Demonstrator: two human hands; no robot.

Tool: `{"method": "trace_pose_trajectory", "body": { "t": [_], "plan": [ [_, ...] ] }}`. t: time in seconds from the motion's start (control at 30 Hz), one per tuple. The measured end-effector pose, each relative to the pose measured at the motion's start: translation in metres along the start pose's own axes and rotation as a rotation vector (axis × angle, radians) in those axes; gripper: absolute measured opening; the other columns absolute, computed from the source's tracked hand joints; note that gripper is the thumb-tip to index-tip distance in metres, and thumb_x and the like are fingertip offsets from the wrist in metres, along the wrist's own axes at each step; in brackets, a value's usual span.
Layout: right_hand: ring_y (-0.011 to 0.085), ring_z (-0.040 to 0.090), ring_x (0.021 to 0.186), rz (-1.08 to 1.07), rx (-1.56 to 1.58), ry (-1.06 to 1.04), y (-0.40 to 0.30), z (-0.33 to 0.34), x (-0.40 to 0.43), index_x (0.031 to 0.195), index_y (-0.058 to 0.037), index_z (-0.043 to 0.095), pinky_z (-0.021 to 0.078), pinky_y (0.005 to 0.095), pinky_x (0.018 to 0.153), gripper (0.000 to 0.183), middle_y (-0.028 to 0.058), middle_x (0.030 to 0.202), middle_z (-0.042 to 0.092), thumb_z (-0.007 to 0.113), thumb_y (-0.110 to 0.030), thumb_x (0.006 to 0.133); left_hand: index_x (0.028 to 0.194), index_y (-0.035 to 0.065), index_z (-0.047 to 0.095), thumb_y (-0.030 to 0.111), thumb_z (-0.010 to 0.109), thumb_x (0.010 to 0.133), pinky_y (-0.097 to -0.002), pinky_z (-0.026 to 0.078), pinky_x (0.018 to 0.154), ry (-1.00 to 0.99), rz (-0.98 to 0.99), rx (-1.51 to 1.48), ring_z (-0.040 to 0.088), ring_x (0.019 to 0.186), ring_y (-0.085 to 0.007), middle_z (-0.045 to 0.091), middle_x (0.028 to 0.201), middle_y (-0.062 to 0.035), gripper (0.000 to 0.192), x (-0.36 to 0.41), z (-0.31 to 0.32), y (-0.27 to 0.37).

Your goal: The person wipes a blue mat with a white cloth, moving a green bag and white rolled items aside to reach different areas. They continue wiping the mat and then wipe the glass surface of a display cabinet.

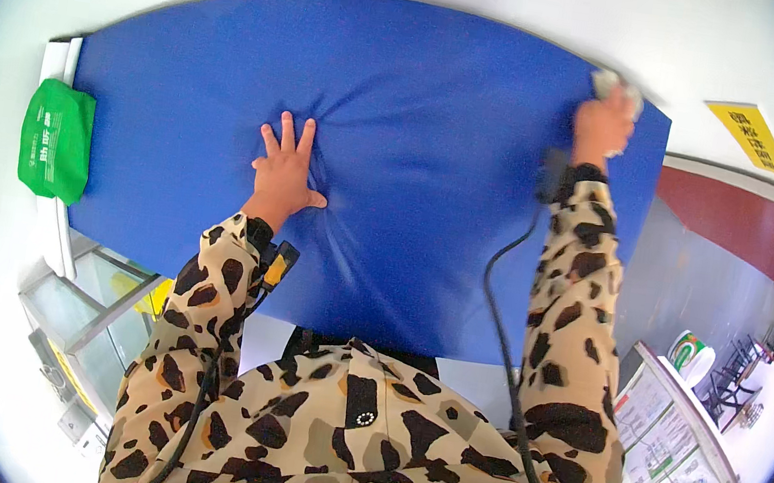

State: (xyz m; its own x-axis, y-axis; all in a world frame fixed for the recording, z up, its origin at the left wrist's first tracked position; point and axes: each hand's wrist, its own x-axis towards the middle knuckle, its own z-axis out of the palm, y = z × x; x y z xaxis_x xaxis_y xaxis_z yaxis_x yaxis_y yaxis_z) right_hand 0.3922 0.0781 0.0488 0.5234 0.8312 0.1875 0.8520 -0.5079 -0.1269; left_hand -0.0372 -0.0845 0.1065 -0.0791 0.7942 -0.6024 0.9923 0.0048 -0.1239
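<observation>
A blue padded surface (pixel 394 242) with a smooth, leather-like cover spreads before me. My left hand (pixel 284 173) presses flat on it, fingers spread and holding nothing. Creases in the cover fan out from around that hand. At the far right corner, my right hand (pixel 604 123) grips a whitish crumpled cloth (pixel 607 85) against the blue cover. This hand and the cloth are slightly blurred, and the fingertips are partly hidden. Dark bands with small devices and black cables sit at both wrists.
A green bag with printing (pixel 56 139) hangs over the white left end. A glass cabinet (pixel 101 299) stands lower left. On the right are a yellow sign (pixel 749 137) on the white wall, a white tub (pixel 690 358) and a board with papers (pixel 676 441).
</observation>
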Motion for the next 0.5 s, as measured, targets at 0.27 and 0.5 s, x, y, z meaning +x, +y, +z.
{"method": "trace_pose_trajectory", "body": {
  "t": [0.27, 0.5],
  "plan": [
    [0.0404, 0.047, 0.127, -1.059, 0.438, -0.143, -0.118, -0.016, -0.231, 0.129, -0.0085, 0.06, 0.0378, 0.0554, 0.103, 0.04, 0.0162, 0.14, 0.052, 0.05, -0.012, 0.09, 0.159, 0.0195, 0.015, 0.049, 0.094, 0.053, -0.0609, 0.053, 0.094, 0.06, 0.045, -0.025, 0.023, 0.145, -0.0522, 0.013, 0.164, -0.0206, 0.136, 0.001, 0.002, -0.006],
    [0.0415, 0.063, 0.103, -0.664, 0.34, 0.053, 0.075, -0.043, -0.13, 0.118, -0.0025, 0.063, 0.0498, 0.0493, 0.092, 0.032, 0.0194, 0.113, 0.067, 0.047, -0.006, 0.091, 0.158, 0.0178, 0.02, 0.049, 0.093, 0.05, -0.0547, 0.05, 0.1, 0.191, 0.106, -0.045, 0.031, 0.137, -0.0578, 0.021, 0.159, -0.0253, 0.134, 0.005, 0.011, -0.011]
  ]
}}
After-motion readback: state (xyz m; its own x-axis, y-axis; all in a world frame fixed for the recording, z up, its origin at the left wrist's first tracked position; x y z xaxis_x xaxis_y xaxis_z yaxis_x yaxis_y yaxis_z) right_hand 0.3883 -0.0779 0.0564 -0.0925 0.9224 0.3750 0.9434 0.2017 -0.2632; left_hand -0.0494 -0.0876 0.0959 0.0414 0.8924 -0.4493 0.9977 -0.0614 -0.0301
